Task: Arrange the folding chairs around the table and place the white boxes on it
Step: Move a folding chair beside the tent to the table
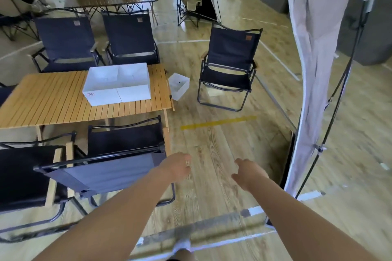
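A slatted wooden table (53, 99) stands at the left with white boxes (117, 85) grouped on its right half. Another white box (179, 86) sits on the floor just off the table's right end. Two dark folding chairs (63, 42) (131, 38) face the table's far side. Two more (118, 154) (23, 174) stand at its near side. A fifth dark chair (229, 65) stands apart to the right. My left hand (178, 165) hangs by the near chair's right edge, holding nothing. My right hand (248, 170) reaches forward over bare floor, fingers loosely curled and empty.
A grey tent curtain (316, 38) with black poles hangs at the right. A second wooden table (114, 0) and a beige chair (191, 0) stand farther back. A yellow tape strip (218, 122) marks the wooden floor.
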